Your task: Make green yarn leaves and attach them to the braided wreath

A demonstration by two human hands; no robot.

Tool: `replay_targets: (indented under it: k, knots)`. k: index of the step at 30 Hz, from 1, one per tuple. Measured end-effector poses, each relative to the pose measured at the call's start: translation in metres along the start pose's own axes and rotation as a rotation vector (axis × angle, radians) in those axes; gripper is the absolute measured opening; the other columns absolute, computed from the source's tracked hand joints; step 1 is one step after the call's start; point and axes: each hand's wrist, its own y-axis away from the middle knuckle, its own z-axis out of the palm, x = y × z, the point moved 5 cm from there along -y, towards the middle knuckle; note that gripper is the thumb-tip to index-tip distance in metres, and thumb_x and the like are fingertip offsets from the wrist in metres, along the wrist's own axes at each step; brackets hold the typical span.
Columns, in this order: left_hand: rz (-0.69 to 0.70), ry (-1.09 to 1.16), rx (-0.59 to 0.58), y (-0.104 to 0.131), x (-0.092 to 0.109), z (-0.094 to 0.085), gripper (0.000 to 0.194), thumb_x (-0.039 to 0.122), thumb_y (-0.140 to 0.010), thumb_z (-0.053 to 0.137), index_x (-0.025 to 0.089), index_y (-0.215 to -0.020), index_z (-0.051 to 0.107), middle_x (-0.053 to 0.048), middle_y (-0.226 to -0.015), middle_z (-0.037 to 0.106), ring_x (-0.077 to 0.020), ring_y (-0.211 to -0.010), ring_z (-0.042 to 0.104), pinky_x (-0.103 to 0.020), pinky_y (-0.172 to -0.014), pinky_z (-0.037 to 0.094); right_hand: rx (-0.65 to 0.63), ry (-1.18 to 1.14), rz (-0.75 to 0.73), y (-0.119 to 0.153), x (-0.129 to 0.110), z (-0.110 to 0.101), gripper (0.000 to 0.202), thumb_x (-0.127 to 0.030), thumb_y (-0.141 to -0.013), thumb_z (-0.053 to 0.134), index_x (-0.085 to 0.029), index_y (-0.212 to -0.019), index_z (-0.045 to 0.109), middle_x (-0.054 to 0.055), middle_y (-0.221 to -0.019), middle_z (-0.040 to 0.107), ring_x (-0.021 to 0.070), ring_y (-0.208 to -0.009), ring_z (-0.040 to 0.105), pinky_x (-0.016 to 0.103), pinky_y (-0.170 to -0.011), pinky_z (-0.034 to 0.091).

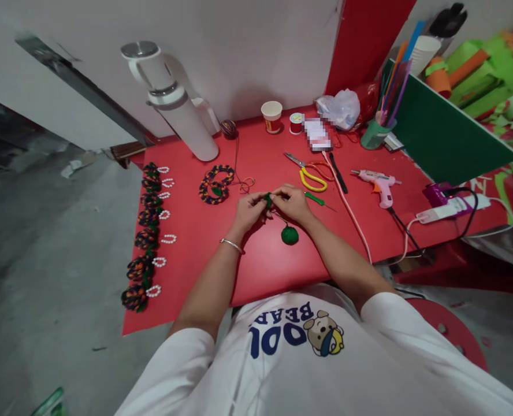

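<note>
A small piece of green yarn work (268, 200) is pinched between my two hands above the red table. My left hand (251, 209) has its fingers closed on the piece's left side. From the right, my right hand (292, 202) grips the same piece with thumb and fingers. A strand runs down to a green yarn ball (290, 234) lying just below my right hand. Left of my hands lies a looped multicoloured braid (215, 185) with a bit of green on it. Beside my right hand is a green-handled hook (314, 199).
Yellow-handled scissors (312, 179), a pink glue gun (383, 186) and a power strip (453, 209) lie to the right. A tall flask (191, 127), a paper cup (272, 118) and a dark yarn ball (229, 129) stand behind. Several beaded yarn bundles (147, 238) line the left edge.
</note>
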Motion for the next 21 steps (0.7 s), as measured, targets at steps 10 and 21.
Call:
replay_targets:
  k: [10, 21]
  knots:
    - [0.003, 0.127, -0.077, -0.001, 0.001, -0.002, 0.047, 0.039, -0.065, 0.069, 0.008, -0.102, 0.070, -0.009, -0.070, 0.073, -0.0206, -0.048, 0.069, -0.024, -0.035, 0.046, 0.028, -0.067, 0.036, -0.003, 0.007, 0.001, 0.015, -0.031, -0.086, 0.072, -0.019, -0.083, 0.079, 0.002, -0.077, 0.071, 0.0138, -0.069, 0.061, 0.026, -0.066, 0.047]
    - [0.021, 0.060, 0.020, -0.004, -0.001, -0.011, 0.034, 0.037, -0.065, 0.081, 0.017, -0.082, 0.059, -0.003, -0.064, 0.070, -0.0136, -0.040, 0.061, -0.021, -0.034, 0.043, 0.063, -0.074, -0.024, -0.005, 0.001, -0.005, 0.021, -0.037, -0.087, 0.070, -0.019, -0.078, 0.075, 0.001, -0.073, 0.065, 0.0135, -0.066, 0.054, 0.028, -0.066, 0.044]
